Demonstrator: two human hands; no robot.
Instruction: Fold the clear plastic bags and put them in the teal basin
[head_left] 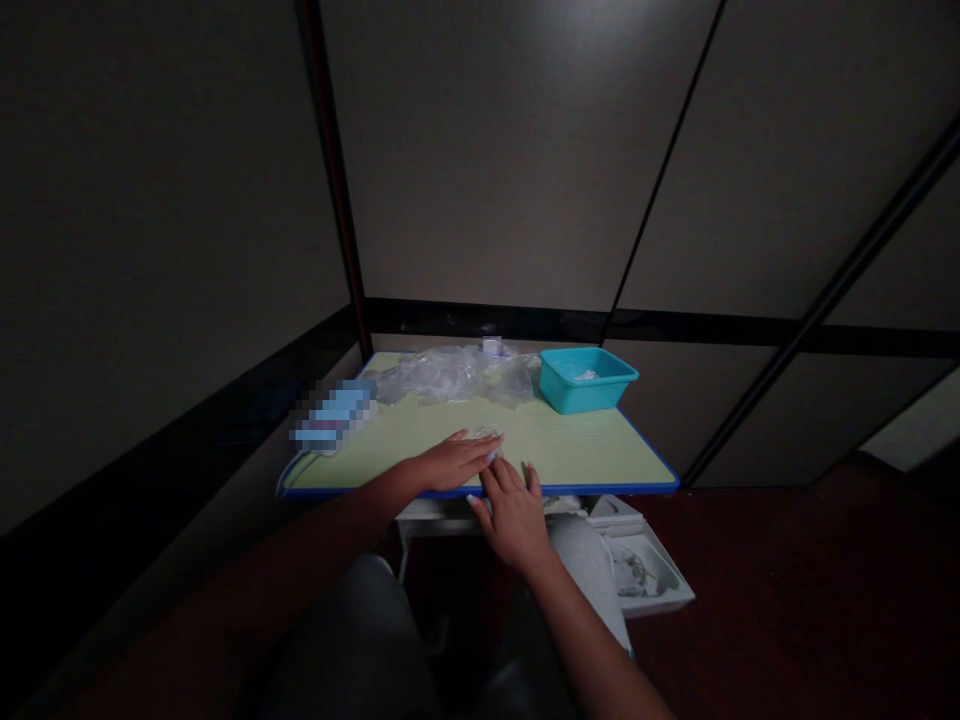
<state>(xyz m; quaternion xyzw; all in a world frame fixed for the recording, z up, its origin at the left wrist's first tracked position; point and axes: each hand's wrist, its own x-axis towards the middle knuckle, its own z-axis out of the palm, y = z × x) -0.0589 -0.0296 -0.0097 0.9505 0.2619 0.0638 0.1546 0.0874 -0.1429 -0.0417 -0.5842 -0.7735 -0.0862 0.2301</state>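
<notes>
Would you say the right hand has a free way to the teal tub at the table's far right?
Probably yes: the right hand rests at the near edge, and only bare tabletop lies before the teal tub.

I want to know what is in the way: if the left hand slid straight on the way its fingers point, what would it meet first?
Probably the small clear item at the left hand's fingertips; beyond it, roughly, the teal tub. Depth is unclear.

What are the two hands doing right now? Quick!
Left hand: open, lying flat on the green table, fingertips at a small clear thing.
Right hand: open, fingers spread at the table's front edge, holding nothing.
</notes>
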